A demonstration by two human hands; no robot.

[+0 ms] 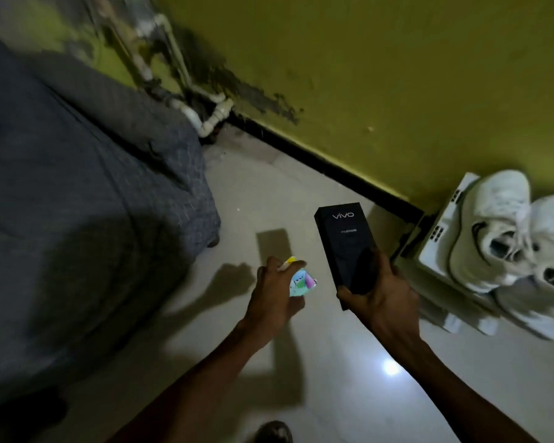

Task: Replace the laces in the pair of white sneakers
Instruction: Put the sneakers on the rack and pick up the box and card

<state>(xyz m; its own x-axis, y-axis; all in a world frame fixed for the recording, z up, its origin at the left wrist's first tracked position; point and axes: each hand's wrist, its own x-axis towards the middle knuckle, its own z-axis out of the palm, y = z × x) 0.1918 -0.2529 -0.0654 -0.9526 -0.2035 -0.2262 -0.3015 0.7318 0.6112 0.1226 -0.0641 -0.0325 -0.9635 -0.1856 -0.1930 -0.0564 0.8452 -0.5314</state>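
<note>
White sneakers [493, 225] waiting aside; our right fingers [386, 270] are gripping a black vivo box [339, 231], left fingers [269, 273] pinching a colourful packet [303, 284], perhaps laces.

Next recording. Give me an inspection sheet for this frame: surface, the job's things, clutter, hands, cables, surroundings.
Surface: pale glossy tiled floor, with one bright light reflection.
Job's things: pair of white sneakers side by side on a white stand by the wall; laces too blurred to judge.
Clutter: black vivo box and small colourful packet, both held above the floor.
Hands: left hand grips the packet; right hand grips the near end of the box.
Cables: nothing seen.
Surroundings: bed with a grey-blue cover on the left, white pipes in the corner, yellow-green wall with dark skirting.
</note>
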